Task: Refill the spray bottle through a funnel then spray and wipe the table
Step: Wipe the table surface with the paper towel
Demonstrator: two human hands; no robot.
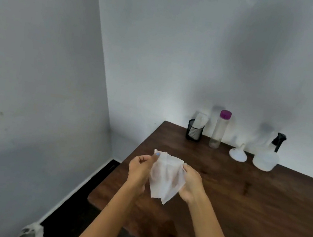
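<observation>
White wipe [165, 178] above the table [260, 205], stretched between hands, left [140, 169] and right [191, 181], each pinching an upper corner.

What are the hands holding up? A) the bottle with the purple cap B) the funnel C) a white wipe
C: both hands, left and right, pinch a white wipe above the table.

white wipe [165, 177], dark-brown table [260, 205] (wood-grained), purple-capped bottle [220, 130]
</observation>
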